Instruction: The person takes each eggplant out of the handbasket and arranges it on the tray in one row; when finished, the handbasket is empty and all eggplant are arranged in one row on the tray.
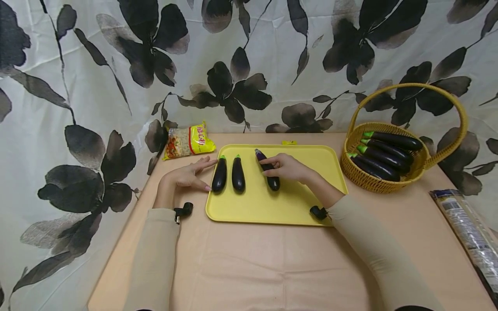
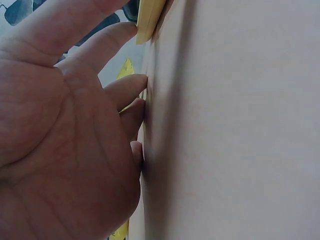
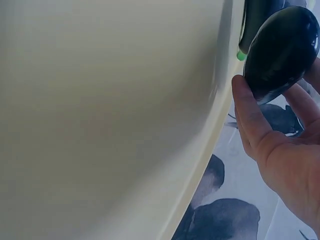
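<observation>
My right hand (image 1: 287, 167) grips an eggplant (image 1: 273, 183) over the middle of the yellow tray (image 1: 295, 207). In the right wrist view the rounded dark end of that eggplant (image 3: 282, 52) sits between thumb and fingers (image 3: 250, 112). Two more eggplants, one at the tray's left edge (image 1: 219, 176) and another beside it (image 1: 238, 175), lie side by side with green stems pointing away. My left hand (image 1: 186, 176) rests at the tray's left rim, fingers spread and loosely extended. The left wrist view shows its palm (image 2: 75, 145) with nothing in it, fingertips near the tray's edge (image 2: 150, 20).
A wicker basket (image 1: 383, 185) with a tall handle stands at the right, holding several eggplants (image 1: 389, 155). Behind the left hand lies a yellow printed food bag (image 1: 190, 140). A long plastic-wrapped package (image 1: 467, 229) is on the table's right side. Floral cloth (image 1: 272, 65) hangs behind.
</observation>
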`<state>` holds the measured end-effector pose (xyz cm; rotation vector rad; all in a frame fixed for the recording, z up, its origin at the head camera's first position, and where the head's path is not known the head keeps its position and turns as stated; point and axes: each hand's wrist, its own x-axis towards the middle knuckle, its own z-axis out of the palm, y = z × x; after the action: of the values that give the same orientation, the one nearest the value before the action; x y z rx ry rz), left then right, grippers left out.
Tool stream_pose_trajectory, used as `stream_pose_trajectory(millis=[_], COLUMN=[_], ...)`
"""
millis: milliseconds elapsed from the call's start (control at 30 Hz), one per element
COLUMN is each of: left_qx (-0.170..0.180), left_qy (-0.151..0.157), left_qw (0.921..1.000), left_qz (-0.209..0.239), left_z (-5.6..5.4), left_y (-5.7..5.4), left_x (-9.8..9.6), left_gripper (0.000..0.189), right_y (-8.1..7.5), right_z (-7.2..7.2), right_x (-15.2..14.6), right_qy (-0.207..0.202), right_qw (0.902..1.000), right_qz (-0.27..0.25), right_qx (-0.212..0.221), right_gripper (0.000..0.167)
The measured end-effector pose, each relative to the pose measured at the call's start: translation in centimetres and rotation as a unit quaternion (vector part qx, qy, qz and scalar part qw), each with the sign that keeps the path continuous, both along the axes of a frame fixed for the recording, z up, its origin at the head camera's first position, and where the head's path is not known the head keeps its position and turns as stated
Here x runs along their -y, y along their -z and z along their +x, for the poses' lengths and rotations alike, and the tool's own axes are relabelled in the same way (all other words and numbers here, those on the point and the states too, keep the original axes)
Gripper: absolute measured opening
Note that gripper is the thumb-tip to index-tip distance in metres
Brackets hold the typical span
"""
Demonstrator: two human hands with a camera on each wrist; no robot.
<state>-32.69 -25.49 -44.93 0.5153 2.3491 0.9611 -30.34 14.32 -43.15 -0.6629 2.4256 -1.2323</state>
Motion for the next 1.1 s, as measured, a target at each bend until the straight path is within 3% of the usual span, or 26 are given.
stream_pose_trajectory(millis=[400,767,1100], left_qx=[-0.022,-0.004,-0.011], left_qy=[0.005,0.001,0.008], left_qw=[0.9996,1.0,0.9999], left_qz=[-0.017,-0.003,-0.005], left_z=[0.1,0.0,0.0], left_y=[0.2,0.1,0.1], left_x=[0.0,0.0,0.0], left_gripper=[0.11,0.11,0.108], right_y=[0.8,0.7,0.7], right_z=[-0.2,0.0,0.2], right_x=[2.2,3.6,4.0], right_qy=[-0.027,-0.053,-0.045], right_qw=[0.999,0.9973,0.9951], right_qz=[0.035,0.049,0.083], right_qx=[-0.008,-0.012,-0.028], right_gripper=[0.051,0.057,0.056])
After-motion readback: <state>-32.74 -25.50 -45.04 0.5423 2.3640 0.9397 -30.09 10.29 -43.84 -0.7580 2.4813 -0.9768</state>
